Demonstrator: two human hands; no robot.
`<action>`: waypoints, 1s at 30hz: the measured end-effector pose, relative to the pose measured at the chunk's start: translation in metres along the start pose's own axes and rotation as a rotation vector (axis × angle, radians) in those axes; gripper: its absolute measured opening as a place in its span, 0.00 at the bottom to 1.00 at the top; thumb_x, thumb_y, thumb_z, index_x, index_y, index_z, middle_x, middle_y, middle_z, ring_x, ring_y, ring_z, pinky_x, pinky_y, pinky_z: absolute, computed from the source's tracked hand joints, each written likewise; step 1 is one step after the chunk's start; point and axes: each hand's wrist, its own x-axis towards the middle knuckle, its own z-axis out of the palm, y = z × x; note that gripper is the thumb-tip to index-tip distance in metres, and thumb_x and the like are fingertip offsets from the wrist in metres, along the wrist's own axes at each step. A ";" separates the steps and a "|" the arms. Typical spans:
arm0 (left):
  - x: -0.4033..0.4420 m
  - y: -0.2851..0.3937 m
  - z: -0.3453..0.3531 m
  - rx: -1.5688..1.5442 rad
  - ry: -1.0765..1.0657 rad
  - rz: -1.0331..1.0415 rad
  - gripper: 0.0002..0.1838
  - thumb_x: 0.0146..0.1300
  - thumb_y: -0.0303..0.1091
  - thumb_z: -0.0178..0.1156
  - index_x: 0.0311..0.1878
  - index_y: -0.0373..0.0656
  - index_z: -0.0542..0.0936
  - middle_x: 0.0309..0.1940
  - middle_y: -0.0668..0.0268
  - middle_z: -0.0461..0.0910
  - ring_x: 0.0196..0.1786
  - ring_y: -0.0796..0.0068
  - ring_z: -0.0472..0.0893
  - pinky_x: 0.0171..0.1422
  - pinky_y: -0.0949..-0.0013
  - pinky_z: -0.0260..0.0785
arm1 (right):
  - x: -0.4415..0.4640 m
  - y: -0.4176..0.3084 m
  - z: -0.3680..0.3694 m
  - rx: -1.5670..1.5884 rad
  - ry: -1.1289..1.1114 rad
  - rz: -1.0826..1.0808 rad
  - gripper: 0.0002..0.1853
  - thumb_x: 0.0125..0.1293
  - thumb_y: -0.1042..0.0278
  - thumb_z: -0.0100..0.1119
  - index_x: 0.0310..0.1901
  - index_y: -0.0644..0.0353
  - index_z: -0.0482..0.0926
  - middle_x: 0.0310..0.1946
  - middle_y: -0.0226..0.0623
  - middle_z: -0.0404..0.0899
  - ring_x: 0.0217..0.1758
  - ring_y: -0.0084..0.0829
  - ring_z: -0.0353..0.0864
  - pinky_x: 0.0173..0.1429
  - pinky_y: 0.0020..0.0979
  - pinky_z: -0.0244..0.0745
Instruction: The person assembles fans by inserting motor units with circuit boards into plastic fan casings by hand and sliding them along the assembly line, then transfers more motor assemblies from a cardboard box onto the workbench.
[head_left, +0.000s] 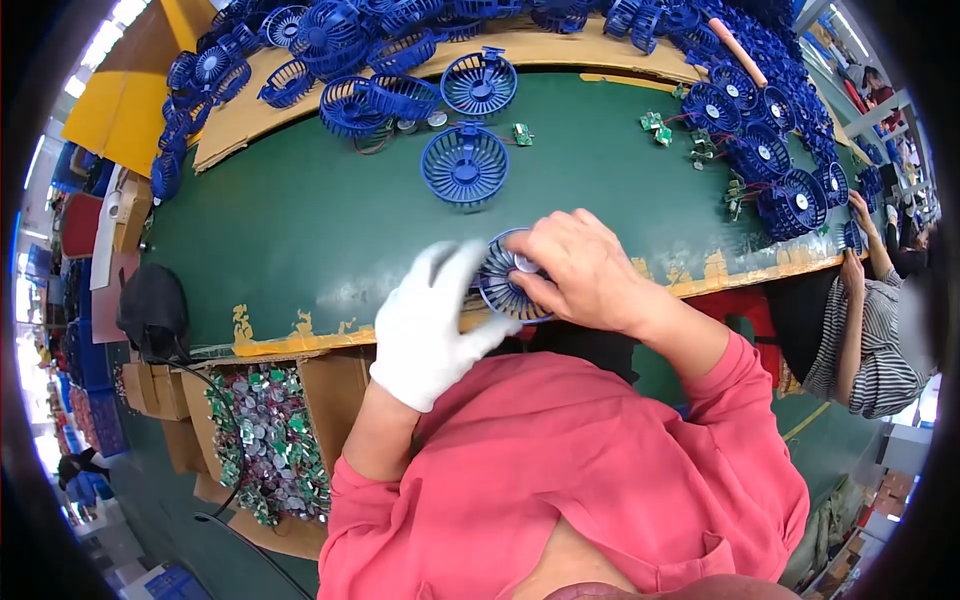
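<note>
My right hand (585, 270), bare, grips a round blue fan housing (497, 288) near the table's front edge. Its fingers are over the far rim, and its thumb reaches inside beside a small round silver motor (524, 263). On the opposite side is my left hand (428, 325) in a white glove, curved round the left rim. The gloved thumb lies against the near rim, while the other fingers are blurred. Farther back on the table lies another blue fan housing (464, 166), with a small green circuit board (523, 134) beside it.
Many blue fan housings are heaped along the back on cardboard (240, 125). Housings with motors and wired boards (656, 127) lie at right, near an orange-pink rod (738, 52). An open carton (335, 400) of motors and boards stands at lower left. Another person (865, 340) works at right.
</note>
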 end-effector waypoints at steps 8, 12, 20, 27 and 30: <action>-0.005 -0.026 0.014 0.080 -0.146 0.204 0.19 0.48 0.33 0.66 0.47 0.47 0.78 0.44 0.63 0.77 0.44 0.59 0.77 0.46 0.60 0.71 | 0.003 0.008 0.000 -0.143 -0.266 -0.123 0.12 0.50 0.62 0.67 0.34 0.56 0.78 0.28 0.30 0.75 0.37 0.31 0.72 0.43 0.33 0.62; -0.005 -0.031 0.015 0.132 -0.118 0.236 0.15 0.49 0.33 0.66 0.43 0.49 0.81 0.41 0.68 0.78 0.42 0.63 0.77 0.45 0.62 0.70 | 0.006 0.006 0.003 -0.150 -0.331 -0.168 0.16 0.50 0.62 0.67 0.39 0.59 0.80 0.29 0.30 0.75 0.37 0.31 0.73 0.44 0.33 0.63; -0.002 -0.033 0.010 0.118 -0.137 0.244 0.16 0.48 0.34 0.67 0.43 0.49 0.82 0.43 0.65 0.79 0.45 0.60 0.77 0.48 0.61 0.70 | 0.013 0.006 0.009 -0.207 -0.403 -0.187 0.17 0.49 0.60 0.67 0.39 0.60 0.81 0.30 0.31 0.75 0.38 0.31 0.75 0.43 0.33 0.65; 0.010 -0.048 -0.023 -0.255 0.166 0.001 0.13 0.50 0.32 0.66 0.40 0.41 0.82 0.42 0.56 0.80 0.43 0.58 0.81 0.50 0.63 0.73 | 0.049 0.016 -0.005 0.056 -0.303 -0.042 0.12 0.55 0.61 0.65 0.38 0.57 0.82 0.31 0.39 0.79 0.38 0.43 0.80 0.42 0.40 0.75; 0.030 -0.060 -0.026 -0.172 0.265 -0.072 0.14 0.52 0.33 0.67 0.43 0.41 0.82 0.43 0.58 0.80 0.42 0.62 0.81 0.49 0.66 0.73 | 0.074 0.009 0.003 0.078 -0.160 0.093 0.13 0.58 0.58 0.64 0.39 0.58 0.82 0.32 0.45 0.82 0.36 0.46 0.82 0.40 0.43 0.76</action>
